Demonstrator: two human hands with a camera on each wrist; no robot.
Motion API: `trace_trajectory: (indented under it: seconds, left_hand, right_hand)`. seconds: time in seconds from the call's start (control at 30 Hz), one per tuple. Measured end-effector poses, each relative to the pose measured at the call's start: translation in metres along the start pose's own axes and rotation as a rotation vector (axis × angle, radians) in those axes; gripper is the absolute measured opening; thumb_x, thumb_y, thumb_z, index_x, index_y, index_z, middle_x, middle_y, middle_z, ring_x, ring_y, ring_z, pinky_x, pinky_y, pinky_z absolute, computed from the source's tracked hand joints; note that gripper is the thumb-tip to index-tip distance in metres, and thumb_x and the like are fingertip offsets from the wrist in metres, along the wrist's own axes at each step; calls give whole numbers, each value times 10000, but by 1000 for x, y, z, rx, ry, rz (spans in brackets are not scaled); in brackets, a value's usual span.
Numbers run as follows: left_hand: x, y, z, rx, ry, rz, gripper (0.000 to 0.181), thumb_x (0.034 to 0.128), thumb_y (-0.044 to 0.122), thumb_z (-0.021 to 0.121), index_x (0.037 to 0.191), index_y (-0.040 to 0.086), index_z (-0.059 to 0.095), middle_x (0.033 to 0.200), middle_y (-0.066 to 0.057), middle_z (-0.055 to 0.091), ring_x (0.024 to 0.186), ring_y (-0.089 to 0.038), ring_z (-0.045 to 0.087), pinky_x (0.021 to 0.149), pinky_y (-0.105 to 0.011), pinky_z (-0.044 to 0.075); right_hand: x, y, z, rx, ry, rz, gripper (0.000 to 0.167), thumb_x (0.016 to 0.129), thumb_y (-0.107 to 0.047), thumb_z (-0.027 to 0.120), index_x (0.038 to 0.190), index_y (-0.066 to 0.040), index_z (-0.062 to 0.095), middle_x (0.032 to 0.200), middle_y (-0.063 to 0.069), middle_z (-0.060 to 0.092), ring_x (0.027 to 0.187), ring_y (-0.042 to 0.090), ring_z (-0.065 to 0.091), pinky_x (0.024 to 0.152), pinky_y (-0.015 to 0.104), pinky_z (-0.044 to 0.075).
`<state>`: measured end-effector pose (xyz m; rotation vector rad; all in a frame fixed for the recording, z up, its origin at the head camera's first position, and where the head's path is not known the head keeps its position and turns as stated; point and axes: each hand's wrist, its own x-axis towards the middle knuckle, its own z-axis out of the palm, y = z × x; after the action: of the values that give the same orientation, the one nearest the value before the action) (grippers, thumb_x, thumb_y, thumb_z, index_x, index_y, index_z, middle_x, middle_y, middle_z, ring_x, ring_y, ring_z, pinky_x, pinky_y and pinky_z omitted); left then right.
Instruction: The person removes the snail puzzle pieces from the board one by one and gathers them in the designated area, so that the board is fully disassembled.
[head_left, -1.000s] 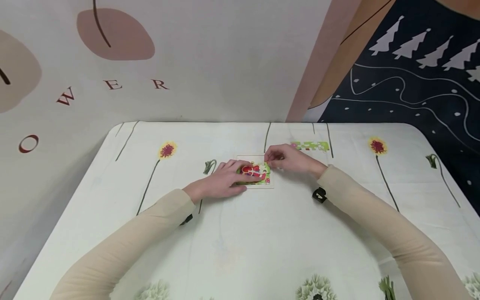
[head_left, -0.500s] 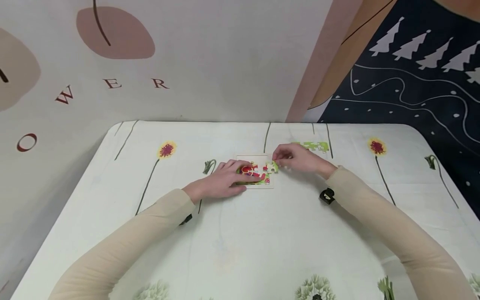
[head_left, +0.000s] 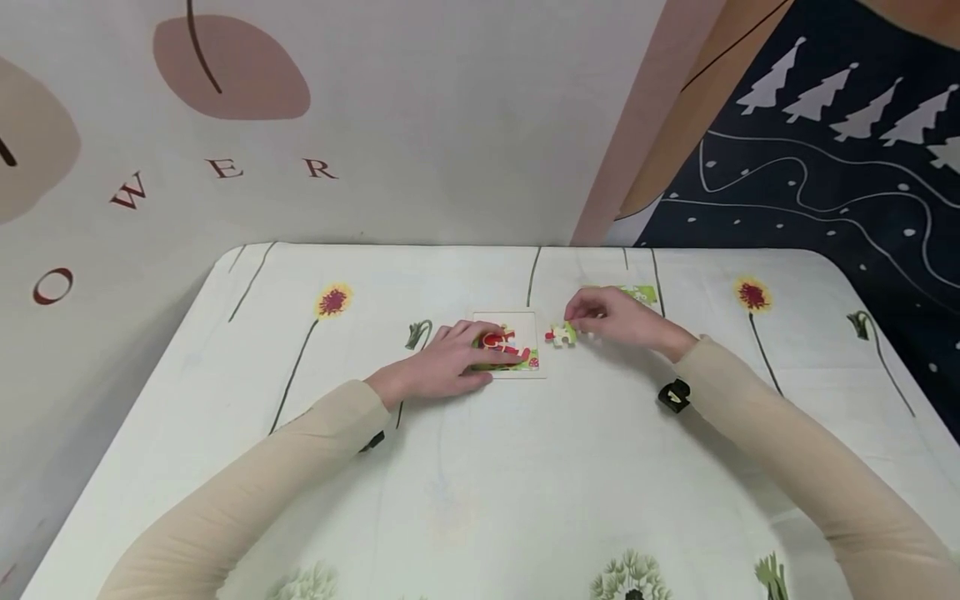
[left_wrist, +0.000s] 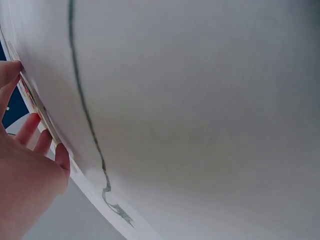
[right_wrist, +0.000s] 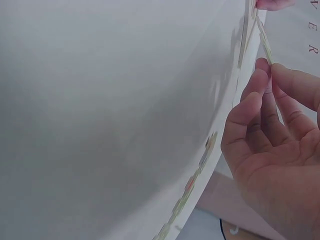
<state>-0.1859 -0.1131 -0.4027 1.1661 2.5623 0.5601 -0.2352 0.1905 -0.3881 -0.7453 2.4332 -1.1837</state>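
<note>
In the head view my left hand [head_left: 442, 364] rests with fingers extended across a small tray puzzle [head_left: 522, 320], covering its left part. Red and green picture pieces [head_left: 529, 363] show beneath and beside the fingers; the tray's upper right is bare. To the right, my right hand [head_left: 618, 317] pinches a green, white and red puzzle piece [head_left: 561, 337] between thumb and fingertips. The right wrist view shows this piece edge-on, raised off the table. Seen from the left wrist, the tray [left_wrist: 42, 112] is a thin edge under my fingertips.
Behind my right hand lies a row of joined green puzzle pieces [head_left: 640, 293], partly hidden by it. A white flower-printed cloth [head_left: 495, 467] covers the table. A printed wall hanging [head_left: 450, 125] rises along the table's far edge.
My right hand has lifted the puzzle piece out of the tray's upper right and carried it to the right, apart from the tray. My left hand has stayed in place.
</note>
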Motion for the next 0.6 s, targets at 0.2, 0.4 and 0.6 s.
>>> trace_trajectory:
  seconds: [0.2,0.4,0.6]
  left_hand:
    - [0,0,0,5,10,6,451,962,226,571,1391,360,532,1488,-45,330,1299,-245,290,940,-458,277]
    - [0,1,-1,22,15,3,442,956,221,580,1381,340,550,1469,-53,354,1280,-247,313,923,-451,291]
    - [0,2,-1,19,15,9,451,961,211,555,1387,359,538,1477,-44,344,1286,-235,306,917,-444,291]
  right_hand:
    - [-6,5,-6,-12,15,18,101,913,30,604,991,-3,658,932,80,666,866,216,591,781,291,454]
    - [-14,9,-10,-12,55,42,89,913,32,607,978,-1,658,910,86,667,859,190,597,741,237,449]
    - [-22,15,-14,11,68,63,97,920,24,606,1002,15,657,909,98,657,796,186,580,728,231,444]
